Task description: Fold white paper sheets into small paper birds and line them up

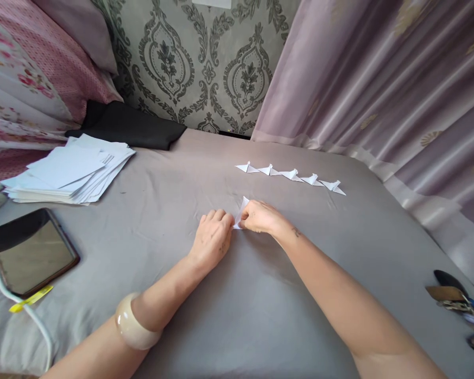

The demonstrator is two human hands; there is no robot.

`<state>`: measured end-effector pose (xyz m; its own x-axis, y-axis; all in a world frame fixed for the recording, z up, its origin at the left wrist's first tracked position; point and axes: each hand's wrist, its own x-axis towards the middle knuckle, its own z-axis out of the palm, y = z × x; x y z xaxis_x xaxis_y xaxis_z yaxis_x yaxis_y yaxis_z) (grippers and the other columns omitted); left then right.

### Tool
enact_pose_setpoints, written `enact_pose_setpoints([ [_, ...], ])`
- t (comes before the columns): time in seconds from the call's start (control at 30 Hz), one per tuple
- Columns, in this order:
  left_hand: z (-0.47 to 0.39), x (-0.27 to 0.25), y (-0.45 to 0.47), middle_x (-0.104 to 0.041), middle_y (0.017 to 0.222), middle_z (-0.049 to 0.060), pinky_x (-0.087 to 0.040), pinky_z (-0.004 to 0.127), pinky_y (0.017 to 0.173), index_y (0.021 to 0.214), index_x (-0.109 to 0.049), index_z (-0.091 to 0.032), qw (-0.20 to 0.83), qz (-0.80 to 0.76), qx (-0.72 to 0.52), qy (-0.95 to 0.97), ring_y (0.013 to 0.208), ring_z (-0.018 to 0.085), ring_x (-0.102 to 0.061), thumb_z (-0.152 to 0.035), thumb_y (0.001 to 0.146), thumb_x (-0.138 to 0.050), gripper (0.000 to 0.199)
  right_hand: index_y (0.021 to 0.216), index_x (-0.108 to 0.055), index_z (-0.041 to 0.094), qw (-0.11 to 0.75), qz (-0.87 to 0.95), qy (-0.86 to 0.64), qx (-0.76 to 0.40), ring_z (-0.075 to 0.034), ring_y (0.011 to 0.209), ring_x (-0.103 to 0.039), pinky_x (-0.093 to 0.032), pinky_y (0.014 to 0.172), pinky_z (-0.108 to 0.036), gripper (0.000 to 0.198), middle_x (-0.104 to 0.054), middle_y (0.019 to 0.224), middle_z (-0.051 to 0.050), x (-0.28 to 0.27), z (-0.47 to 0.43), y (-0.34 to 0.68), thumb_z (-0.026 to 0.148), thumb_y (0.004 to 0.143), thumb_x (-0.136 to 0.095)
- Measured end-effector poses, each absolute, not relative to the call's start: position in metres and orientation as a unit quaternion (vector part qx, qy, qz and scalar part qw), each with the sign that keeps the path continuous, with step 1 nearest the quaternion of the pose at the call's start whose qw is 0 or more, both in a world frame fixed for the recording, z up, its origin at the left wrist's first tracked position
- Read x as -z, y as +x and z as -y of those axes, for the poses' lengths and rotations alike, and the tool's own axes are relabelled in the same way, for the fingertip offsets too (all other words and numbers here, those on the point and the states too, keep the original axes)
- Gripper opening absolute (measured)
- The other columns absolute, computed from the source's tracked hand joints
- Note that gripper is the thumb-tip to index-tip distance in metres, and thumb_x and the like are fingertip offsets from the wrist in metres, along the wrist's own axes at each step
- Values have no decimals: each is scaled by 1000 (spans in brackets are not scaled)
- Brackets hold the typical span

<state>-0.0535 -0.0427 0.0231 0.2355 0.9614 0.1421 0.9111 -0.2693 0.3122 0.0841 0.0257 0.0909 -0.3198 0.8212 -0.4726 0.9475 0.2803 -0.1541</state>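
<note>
Between my two hands is a small folded piece of white paper [240, 211], held just above or on the grey sheet; I cannot tell which. My left hand [214, 234] is closed, its fingertips at the paper's left edge. From the other side, my right hand [258, 216] pinches the paper between thumb and fingers. Much of the paper is hidden by the fingers. Beyond my hands, several folded white paper figures [292, 174] with pointed sides stand in a slanting row.
A stack of white paper [69, 173] lies at the left, before a black cloth [130, 123]. Nearer are a dark tablet or phone [33, 250] and a white cable [35, 318]. Keys and small items [458, 300] lie at the right edge. A curtain [359, 79] hangs behind.
</note>
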Motion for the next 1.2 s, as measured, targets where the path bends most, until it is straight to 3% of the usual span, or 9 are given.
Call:
enact_pose_setpoints([
  [0.2, 49, -24, -53, -60, 90, 9, -38, 35, 69, 84, -62, -15, -32, -471, -92, 877, 84, 23, -50, -1, 85, -39, 27, 79, -72, 18, 159, -772, 578, 212, -19, 73, -65, -40, 58, -25, 13, -71, 83, -10, -100, -24, 79, 19, 70, -64],
  [0.33, 57, -28, -51, -58, 91, 12, -42, 38, 71, 90, -63, -12, -32, -472, -92, 876, 84, 26, -50, -10, 84, -45, 19, 71, -70, 19, 134, -789, 557, 223, -15, 66, -61, -37, 55, -23, 13, -68, 73, -6, -106, -19, 90, 29, 76, -63],
  [0.47, 63, -31, -47, -56, 92, 15, -45, 40, 74, 98, -63, -7, -25, -469, -95, 878, 86, 27, -50, -18, 91, -39, 28, 70, -69, 20, 107, -802, 550, 207, -12, 58, -54, -33, 54, -24, 21, -61, 62, -1, -108, -12, 111, 34, 82, -58],
  [0.73, 65, -28, -45, -52, 85, 13, -45, 38, 68, 88, -61, -9, -21, -456, -88, 886, 79, 25, -50, -18, 91, -39, 25, 71, -69, 20, 119, -811, 545, 178, -15, 65, -57, -34, 56, -25, 24, -66, 72, -4, -109, -8, 119, 25, 86, -51],
  [0.87, 66, -27, -44, -52, 86, 13, -44, 38, 68, 107, -59, -6, -21, -450, -91, 888, 81, 26, -50, -19, 94, -34, 31, 69, -68, 18, 144, -816, 536, 160, -20, 82, -62, -39, 70, -27, 23, -69, 80, -9, -120, -7, 110, 21, 87, -54],
  [1.03, 65, -24, -44, -54, 94, 15, -45, 40, 71, 131, -46, 0, -19, -454, -88, 887, 87, 27, -50, -23, 96, -31, 44, 76, -69, 17, 165, -828, 516, 143, -25, 107, -57, -36, 89, -32, 21, -69, 101, -12, -125, -7, 104, 20, 88, -53],
  [1.2, 64, -21, -45, -53, 93, 15, -44, 40, 72, 133, -44, -1, -24, -455, -80, 887, 88, 28, -49, -23, 96, -31, 45, 84, -71, 18, 205, -829, 493, 164, -22, 102, -60, -36, 91, -32, 22, -71, 95, -10, -117, -18, 101, 24, 90, -50],
])
